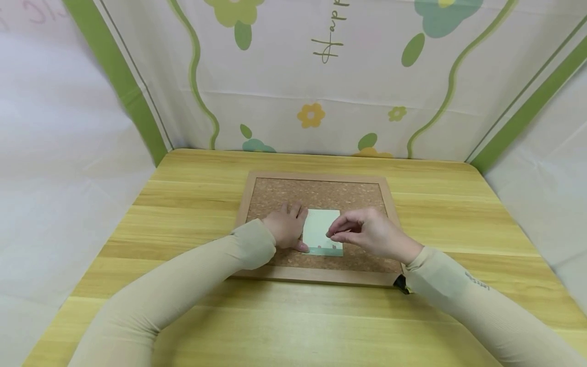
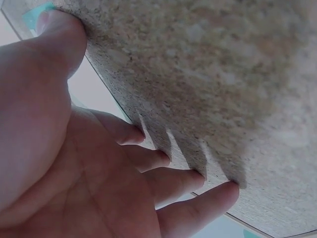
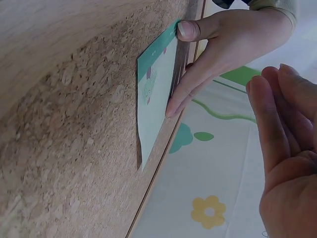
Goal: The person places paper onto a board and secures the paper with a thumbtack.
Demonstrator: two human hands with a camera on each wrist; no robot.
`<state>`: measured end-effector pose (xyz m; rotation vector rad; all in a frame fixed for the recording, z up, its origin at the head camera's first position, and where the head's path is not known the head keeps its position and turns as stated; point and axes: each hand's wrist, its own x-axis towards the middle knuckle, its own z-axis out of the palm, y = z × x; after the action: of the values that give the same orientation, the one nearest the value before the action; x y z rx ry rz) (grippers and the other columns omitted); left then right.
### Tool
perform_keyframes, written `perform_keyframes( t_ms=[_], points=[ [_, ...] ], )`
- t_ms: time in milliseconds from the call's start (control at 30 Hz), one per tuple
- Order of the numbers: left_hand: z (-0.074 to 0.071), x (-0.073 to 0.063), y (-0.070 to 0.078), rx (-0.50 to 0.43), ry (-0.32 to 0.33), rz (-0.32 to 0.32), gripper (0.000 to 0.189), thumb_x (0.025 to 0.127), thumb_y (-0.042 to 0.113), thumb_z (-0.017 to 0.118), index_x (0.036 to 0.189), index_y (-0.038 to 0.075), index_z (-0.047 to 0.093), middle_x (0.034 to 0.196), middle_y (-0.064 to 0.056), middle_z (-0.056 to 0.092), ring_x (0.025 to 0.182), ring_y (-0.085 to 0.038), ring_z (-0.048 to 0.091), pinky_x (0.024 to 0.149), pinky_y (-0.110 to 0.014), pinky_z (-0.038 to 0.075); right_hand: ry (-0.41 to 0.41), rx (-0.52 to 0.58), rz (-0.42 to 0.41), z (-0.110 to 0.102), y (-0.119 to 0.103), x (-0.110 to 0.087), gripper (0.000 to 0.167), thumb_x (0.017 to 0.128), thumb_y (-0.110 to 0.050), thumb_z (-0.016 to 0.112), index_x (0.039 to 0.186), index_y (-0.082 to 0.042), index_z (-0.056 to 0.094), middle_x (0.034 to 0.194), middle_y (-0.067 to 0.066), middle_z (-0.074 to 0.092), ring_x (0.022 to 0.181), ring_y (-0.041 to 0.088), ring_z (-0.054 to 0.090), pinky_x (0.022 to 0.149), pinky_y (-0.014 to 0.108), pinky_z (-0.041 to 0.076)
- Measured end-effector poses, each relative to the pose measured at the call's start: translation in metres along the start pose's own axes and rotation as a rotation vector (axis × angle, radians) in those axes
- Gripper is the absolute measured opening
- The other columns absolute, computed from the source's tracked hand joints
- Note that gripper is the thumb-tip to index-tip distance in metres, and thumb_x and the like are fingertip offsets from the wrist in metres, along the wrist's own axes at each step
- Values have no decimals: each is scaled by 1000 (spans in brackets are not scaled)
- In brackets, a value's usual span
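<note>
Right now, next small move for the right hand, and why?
Probably lower the right hand onto the note: its fingertips are drawn together above the note, apart from it, while the left thumb rests at the note's corner on the board. Whether they pinch anything, I can't tell.

apparently some room beneath right grip (image 1: 372,232)

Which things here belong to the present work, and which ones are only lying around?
In the work:
pale note, touched by the left grip
corkboard beneath it
right grip, hovering over the note

Only around:
wooden table
flowered backdrop
dark object at the corkboard's near right corner; its use is unclear
</note>
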<state>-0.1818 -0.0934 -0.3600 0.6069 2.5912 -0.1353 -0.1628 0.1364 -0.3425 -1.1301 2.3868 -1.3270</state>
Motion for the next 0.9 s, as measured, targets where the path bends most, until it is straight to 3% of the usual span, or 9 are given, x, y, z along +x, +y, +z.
perform_keyframes(
  t_ms=[100, 233, 500, 633, 900],
  points=[
    [0, -1, 0, -2, 2, 4, 105, 86, 65, 56, 160, 7, 8, 165, -17, 2, 146, -45, 12, 104, -50, 41, 2, -15, 21, -1, -1, 0, 12, 88, -6, 75, 97, -14, 76, 93, -5, 74, 82, 11, 71, 70, 30, 57],
    [0, 0, 0, -4, -1, 9, 105, 87, 65, 56, 160, 7, 8, 165, -17, 1, 147, -45, 11, 105, -49, 41, 9, -3, 17, -1, 0, -1, 12, 86, -8, 77, 96, -15, 77, 94, 2, 75, 80, 14, 72, 68, 30, 57],
    [0, 1, -1, 23, -4, 5, 104, 88, 66, 54, 160, 8, 7, 165, -16, 1, 147, -43, 11, 100, -48, 46, -12, 60, -80, -3, -1, -2, 14, 83, -2, 79, 92, -12, 77, 92, -1, 75, 79, 16, 72, 71, 31, 58],
    [1, 0, -2, 32, 1, 6, 104, 88, 66, 53, 160, 8, 7, 165, -16, 1, 147, -43, 11, 98, -48, 48, -15, 32, -112, -4, -2, -2, 13, 83, -2, 79, 89, -13, 77, 89, -3, 74, 76, 14, 72, 68, 30, 58],
    [2, -1, -2, 34, -6, 12, 105, 87, 66, 53, 160, 9, 5, 165, -16, -1, 147, -45, 9, 96, -49, 49, 65, -59, 52, -7, 1, 2, 9, 79, -7, 83, 82, -13, 76, 80, -5, 72, 70, 12, 68, 62, 27, 56]
  ],
)
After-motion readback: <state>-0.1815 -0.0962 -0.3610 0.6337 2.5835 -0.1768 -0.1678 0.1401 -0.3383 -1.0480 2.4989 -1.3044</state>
